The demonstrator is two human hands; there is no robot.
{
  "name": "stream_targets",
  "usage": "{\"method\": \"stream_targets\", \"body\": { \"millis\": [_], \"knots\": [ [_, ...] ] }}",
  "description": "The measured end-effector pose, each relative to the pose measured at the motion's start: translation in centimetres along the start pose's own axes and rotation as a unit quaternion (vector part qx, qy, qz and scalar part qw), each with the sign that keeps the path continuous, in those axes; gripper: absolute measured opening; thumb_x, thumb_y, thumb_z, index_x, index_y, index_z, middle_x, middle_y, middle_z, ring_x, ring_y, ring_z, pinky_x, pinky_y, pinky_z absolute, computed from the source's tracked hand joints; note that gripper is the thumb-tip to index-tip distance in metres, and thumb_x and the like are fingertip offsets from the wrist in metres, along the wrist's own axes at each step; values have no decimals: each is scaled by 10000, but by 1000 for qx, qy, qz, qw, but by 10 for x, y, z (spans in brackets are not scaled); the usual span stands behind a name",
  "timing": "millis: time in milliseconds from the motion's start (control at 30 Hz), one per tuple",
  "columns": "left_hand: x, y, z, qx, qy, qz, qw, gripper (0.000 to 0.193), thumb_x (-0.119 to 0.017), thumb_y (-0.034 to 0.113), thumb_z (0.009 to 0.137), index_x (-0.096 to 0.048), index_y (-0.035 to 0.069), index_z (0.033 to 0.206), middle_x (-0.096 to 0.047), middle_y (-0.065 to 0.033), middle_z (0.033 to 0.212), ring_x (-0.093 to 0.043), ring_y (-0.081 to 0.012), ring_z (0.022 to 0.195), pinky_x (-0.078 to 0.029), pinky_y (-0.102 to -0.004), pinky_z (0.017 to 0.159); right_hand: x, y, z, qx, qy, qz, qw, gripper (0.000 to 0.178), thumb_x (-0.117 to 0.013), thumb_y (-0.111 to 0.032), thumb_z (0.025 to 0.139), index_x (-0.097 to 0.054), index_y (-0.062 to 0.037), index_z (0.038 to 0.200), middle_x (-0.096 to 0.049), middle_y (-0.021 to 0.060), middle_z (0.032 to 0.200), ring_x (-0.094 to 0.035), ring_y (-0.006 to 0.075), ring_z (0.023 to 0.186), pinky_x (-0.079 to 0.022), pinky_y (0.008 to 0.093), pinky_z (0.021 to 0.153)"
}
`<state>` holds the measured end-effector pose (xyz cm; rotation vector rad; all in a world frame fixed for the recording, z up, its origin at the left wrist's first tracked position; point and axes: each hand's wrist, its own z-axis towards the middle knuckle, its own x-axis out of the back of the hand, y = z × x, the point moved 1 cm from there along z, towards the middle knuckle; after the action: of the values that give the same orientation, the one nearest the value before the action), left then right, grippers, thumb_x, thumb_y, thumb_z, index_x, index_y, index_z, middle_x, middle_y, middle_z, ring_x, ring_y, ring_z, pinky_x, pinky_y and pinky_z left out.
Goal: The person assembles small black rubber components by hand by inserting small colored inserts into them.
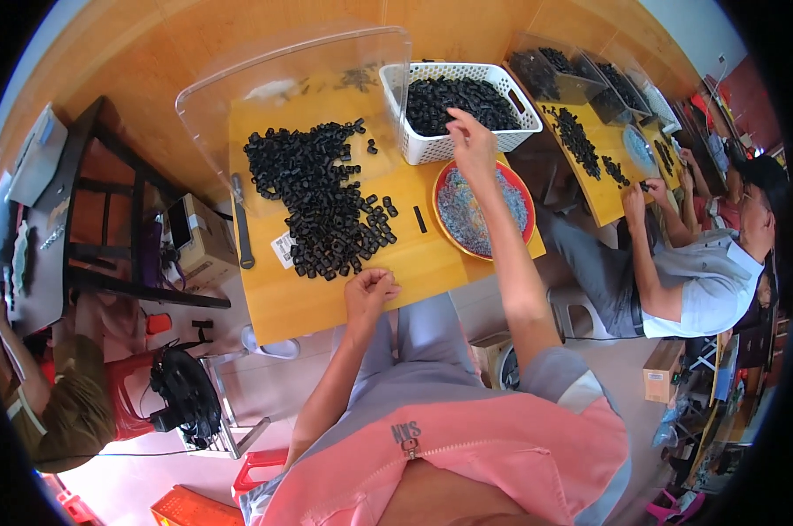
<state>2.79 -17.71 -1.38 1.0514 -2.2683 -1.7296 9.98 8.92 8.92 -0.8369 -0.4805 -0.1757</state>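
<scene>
Nearest the lens, a pink shirt front [467, 456] with grey sleeves, both forearms running up from it to a small yellow wooden table [282, 307]. Leftmost, well off the work, a black fan [184, 390] on the floor and a cardboard box [205, 241] beside a dark wooden frame. Next, on the table's left edge, a slim grey-handled tool [241, 223], laid clear of the parts, perhaps for easy reach. Then a broad heap of small black ring-shaped parts [322, 197], spread flat under a tilted clear plastic cover [282, 79], likely so single pieces can be picked off its near edge. Just below that edge, left hand [370, 287], fingers curled shut into a loose fist; whether around a part, cannot tell. Further right, a red bowl [526, 232] of pale small pieces, close by the heap. Above it, right hand [471, 140] stretched out over a white slotted basket [436, 149] full of black parts, fingers bent downward at its rim; grip not visible. Far right, another person's hands [646, 191] at a neighbouring table, apart from these.
</scene>
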Motion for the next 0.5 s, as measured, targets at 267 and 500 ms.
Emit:
{"method": "stream_targets", "body": {
  "millis": [267, 500],
  "knots": [
    [1, -1, 5, 6, -12, -1, 1000, 125, -571, 76, 823, -569, -31, 886, -597, -65, 775, -618, -138, 680, -509, -220, 617, 49, 13, -91, -87, -85, -175, 977, 181, -619, -28, 703, -614, -26, 884, -594, 130, 758, -589, 296, 695, -462, 379, 639],
    [-1, 0, 2, 13, -14, -1, 1000, 104, -555, 72, 832, -579, -6, 897, -599, -44, 804, -610, -120, 688, -508, -214, 618, 41, 46, -119, -112, -147, -161, 970, 124, -616, 11, 668, -579, -17, 783, -562, 145, 766, -564, 318, 768, -441, 397, 670]
  ]
}}
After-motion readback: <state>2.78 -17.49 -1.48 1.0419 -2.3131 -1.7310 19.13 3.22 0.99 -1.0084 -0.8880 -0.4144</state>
